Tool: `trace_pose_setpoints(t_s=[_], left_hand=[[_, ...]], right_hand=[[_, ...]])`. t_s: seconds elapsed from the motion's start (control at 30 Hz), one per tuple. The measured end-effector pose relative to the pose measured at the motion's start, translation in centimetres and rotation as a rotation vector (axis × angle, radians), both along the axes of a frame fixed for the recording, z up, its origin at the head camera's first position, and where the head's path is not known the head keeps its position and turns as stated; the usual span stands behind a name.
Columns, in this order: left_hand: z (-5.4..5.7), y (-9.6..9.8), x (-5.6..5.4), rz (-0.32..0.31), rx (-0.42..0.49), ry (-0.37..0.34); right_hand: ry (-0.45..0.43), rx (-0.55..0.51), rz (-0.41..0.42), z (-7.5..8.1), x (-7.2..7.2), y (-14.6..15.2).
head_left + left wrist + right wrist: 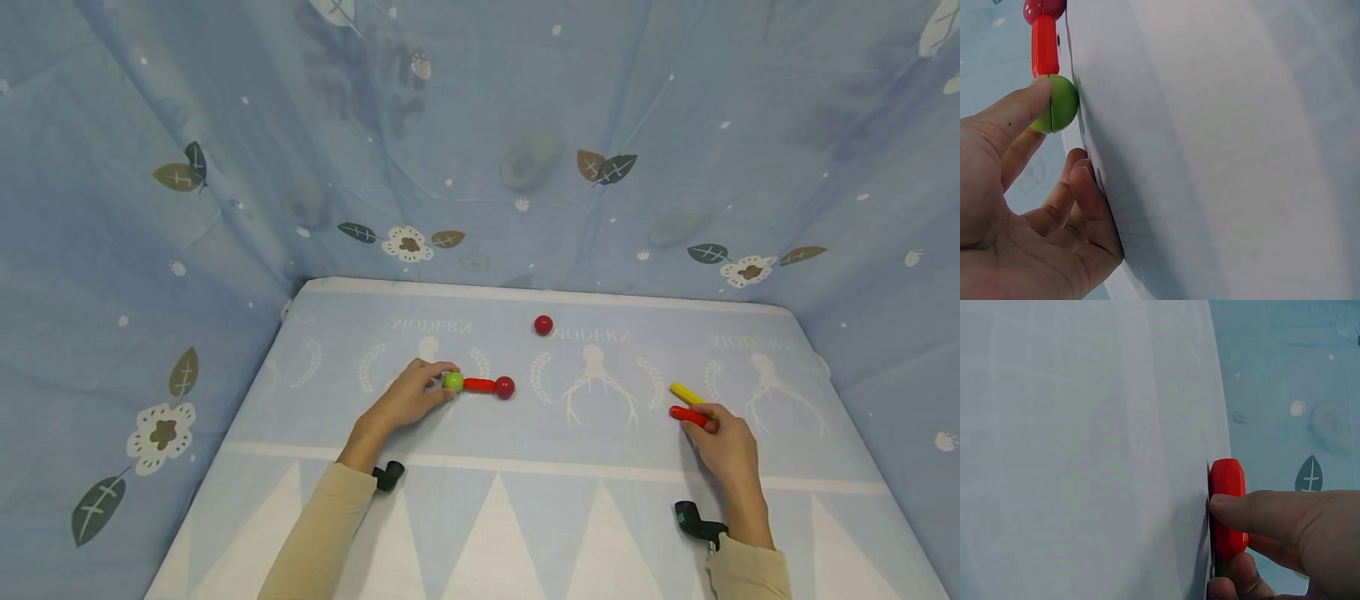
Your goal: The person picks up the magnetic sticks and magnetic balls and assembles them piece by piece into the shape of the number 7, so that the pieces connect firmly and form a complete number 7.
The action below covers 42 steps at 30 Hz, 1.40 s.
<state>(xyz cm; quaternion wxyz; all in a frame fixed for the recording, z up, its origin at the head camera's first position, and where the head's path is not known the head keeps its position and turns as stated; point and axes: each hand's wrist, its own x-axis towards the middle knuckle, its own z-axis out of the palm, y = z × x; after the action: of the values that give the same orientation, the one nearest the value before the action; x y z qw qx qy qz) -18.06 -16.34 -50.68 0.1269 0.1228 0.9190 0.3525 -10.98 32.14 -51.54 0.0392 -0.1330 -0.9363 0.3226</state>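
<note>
Tan sleeves (pixel 318 533) reach toward a green ball (pixel 453 382) and coloured sticks

From the head camera, the sleeves come nearest, on the person's side of the green ball. The left hand (pixel 408 396) is just left of that ball, pinching it. Touching the ball's right side is the middle red stick (pixel 480 385), and at that stick's other end, farther right of the green ball, the end red ball (pixel 506 387); all three make a row on the table (pixel 450 429). The far red ball (pixel 543 325) rests alone, beyond the green ball and to its right. Well to the green ball's right, the right hand (pixel 727 442) pinches the held red stick (pixel 687 415); the yellow stick (pixel 686 393) is just beside it, roughly level with the green ball.

From the left wrist, the thumb tip lies on the green ball where the middle red stick meets it; whether the stick is seated in a hole, I can't tell. A light pinch around the ball's middle should serve best, with the stick kept straight so the row neither rolls nor twists.

From the right wrist, the thumb presses the held red stick, fingers on its other side. I can't tell whether they also grip the yellow stick. Leaving the front end uncovered seems wise, and so does taking care not to drag its neighbour along.
</note>
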Motion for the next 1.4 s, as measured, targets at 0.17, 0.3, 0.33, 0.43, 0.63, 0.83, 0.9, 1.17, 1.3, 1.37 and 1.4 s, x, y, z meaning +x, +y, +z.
trace_pose_setpoints(t_s=[0.17,0.3,0.33,0.43,0.63,0.83,0.9,1.17,1.3,1.37,1.4], left_hand=[[0.1,0.0,0.1,0.004,0.002,-0.001],[0.1,0.0,0.1,0.007,0.003,-0.003],[0.0,0.0,0.1,0.007,0.004,-0.004],[0.0,0.0,0.1,0.004,0.004,-0.001],[0.1,0.0,0.1,0.007,-0.004,0.002],[0.1,0.0,0.0,0.007,-0.013,0.006],[0.1,0.0,0.0,0.003,-0.016,0.010],[0.0,0.1,-0.1,0.010,-0.012,0.006],[0.1,0.2,0.0,0.021,-0.003,-0.001],[0.1,0.2,0.0,0.023,0.000,-0.001],[0.1,0.2,0.1,0.022,0.002,0.000]], right_hand=[[0.000,0.003,0.021,-0.1,0.0,0.1],[0.002,0.007,0.028,-0.1,0.0,0.1],[0.004,0.012,0.029,0.0,0.0,0.0],[0.016,0.011,0.036,0.2,0.0,-0.4],[0.062,0.011,0.107,0.6,-0.2,-2.0],[0.103,0.002,0.203,0.7,-0.9,-4.2],[0.102,-0.011,0.225,0.7,-1.0,-5.0],[0.074,-0.039,0.318,0.7,-1.4,-9.0],[0.103,-0.054,0.374,0.7,-1.5,-10.9],[0.115,-0.060,0.398,0.6,-1.5,-11.9],[0.117,-0.062,0.408,0.6,-1.6,-12.3]])
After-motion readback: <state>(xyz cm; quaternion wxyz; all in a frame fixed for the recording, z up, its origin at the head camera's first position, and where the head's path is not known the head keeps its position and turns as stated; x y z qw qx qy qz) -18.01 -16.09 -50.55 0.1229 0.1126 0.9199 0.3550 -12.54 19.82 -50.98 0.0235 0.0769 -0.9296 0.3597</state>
